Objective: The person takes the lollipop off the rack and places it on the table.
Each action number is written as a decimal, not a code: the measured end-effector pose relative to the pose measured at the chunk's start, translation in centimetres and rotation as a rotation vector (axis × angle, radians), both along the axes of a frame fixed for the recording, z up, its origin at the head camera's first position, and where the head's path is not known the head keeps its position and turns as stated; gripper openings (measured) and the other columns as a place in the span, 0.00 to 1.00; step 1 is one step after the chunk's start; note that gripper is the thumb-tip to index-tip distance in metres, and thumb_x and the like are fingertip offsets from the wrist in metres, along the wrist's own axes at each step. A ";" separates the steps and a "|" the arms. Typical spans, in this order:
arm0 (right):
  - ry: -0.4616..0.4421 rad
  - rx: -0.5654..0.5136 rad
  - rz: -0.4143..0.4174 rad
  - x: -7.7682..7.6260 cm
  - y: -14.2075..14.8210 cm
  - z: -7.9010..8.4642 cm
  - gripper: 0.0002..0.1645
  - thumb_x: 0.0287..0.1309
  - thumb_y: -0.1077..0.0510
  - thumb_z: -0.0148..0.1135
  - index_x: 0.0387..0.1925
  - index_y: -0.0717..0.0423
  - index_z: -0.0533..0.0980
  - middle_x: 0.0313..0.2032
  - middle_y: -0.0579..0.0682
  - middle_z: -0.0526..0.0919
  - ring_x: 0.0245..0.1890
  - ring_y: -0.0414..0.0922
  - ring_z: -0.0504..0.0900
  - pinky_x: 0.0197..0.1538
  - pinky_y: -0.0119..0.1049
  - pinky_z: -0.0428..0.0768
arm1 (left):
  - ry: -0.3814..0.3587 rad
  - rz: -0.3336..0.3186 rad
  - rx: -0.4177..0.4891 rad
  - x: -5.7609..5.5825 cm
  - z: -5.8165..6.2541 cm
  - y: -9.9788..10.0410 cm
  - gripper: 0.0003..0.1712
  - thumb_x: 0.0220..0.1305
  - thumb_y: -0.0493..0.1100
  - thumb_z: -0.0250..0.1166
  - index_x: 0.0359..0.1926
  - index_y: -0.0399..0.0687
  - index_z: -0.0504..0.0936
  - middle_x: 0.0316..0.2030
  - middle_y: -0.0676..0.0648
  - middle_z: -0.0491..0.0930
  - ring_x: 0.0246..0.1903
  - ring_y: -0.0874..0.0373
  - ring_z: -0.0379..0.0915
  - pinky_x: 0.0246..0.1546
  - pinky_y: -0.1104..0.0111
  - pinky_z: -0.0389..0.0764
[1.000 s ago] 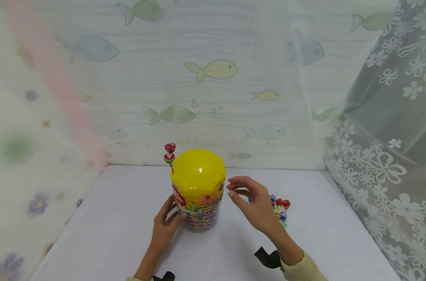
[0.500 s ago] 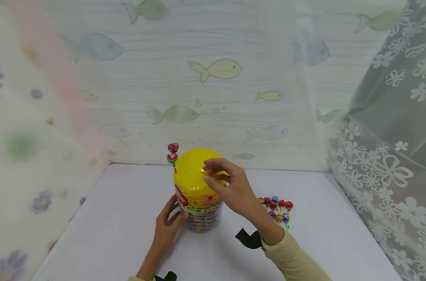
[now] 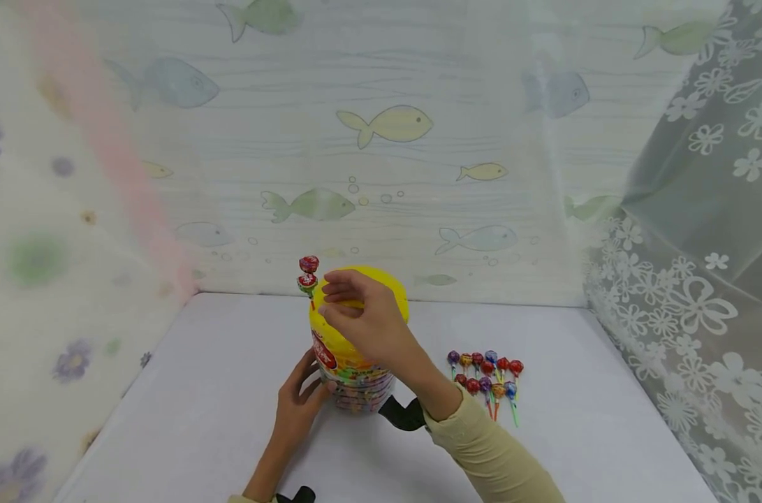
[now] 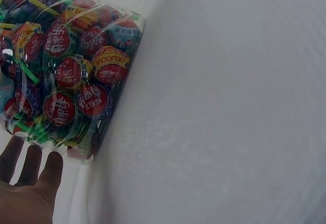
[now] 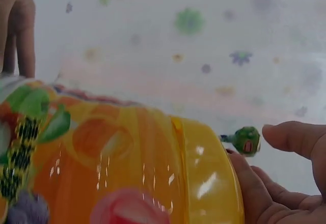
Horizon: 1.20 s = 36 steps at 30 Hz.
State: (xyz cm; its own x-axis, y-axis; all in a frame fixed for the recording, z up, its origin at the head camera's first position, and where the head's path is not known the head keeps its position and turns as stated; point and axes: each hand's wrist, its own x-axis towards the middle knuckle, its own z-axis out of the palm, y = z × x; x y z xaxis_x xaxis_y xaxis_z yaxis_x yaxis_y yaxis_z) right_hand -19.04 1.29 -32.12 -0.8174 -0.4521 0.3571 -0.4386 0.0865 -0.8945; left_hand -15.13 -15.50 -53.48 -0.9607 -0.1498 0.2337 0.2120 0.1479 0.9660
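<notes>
A clear tub of lollipops (image 3: 358, 395), with a yellow domed lid (image 3: 381, 279), stands upright on the table. My left hand (image 3: 295, 405) holds the tub low on its left side, thumb toward the front; its fingertips (image 4: 53, 165) show against the clear wall. Two wrapped lollipops (image 3: 308, 281) stick up from the lid's far left edge. Over the lid is my right hand (image 3: 371, 318), with thumb and fingers parted and nothing between them. In the right wrist view, its thumb tip (image 5: 275, 132) is close to the green-wrapped lollipop (image 5: 248, 141), without pinching it.
Several wrapped lollipops (image 3: 486, 385) lie in two rows on the white table (image 3: 582, 419), right of the tub. A fish-print curtain (image 3: 381, 168) hangs behind, with a flower lace sheet (image 3: 701, 307) on the right.
My right hand has moved left from beside the tub, across the lid, to the upright lollipops. The lollipop rows are uncovered now. My left hand keeps its place on the tub.
</notes>
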 end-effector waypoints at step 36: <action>0.011 0.005 -0.142 -0.1 -2.9 0.8 0.12 0.58 0.64 0.73 0.40 0.61 0.77 0.37 0.52 0.86 0.36 0.39 0.86 0.46 0.27 0.87 | 0.016 0.013 -0.023 0.1 0.0 0.2 0.42 0.66 0.39 0.70 0.77 0.52 0.63 0.71 0.46 0.69 0.66 0.55 0.70 0.67 0.61 0.75</action>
